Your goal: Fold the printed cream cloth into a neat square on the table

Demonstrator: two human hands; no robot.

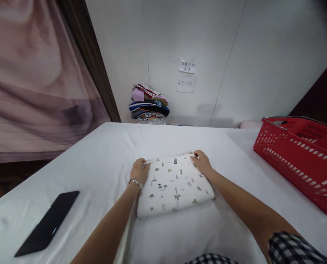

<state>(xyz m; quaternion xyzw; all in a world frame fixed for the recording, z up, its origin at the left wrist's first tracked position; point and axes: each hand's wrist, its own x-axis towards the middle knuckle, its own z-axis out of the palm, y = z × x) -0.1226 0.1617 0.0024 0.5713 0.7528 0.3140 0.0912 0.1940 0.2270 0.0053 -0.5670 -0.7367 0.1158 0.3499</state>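
A folded white cloth (170, 189) printed with small leaves, flowers and other figures lies flat on the white-covered table in front of me. My left hand (140, 171) grips its far left corner, thumb and fingers closed at the edge; a silver bracelet is on that wrist. At the far right corner my right hand (202, 162) pinches the cloth's edge between thumb and fingers. The far edge runs roughly straight between both hands. The near edge looks thick, like a fold, and rests on the table.
A dark flat phone or tablet (49, 222) lies on the table (103, 154) at the left. To the right stands a red perforated basket (297, 157). Folded garments (149, 104) are stacked beyond the far edge, against a wall with paper signs (185, 84). A pink curtain (37, 80) hangs at the left.
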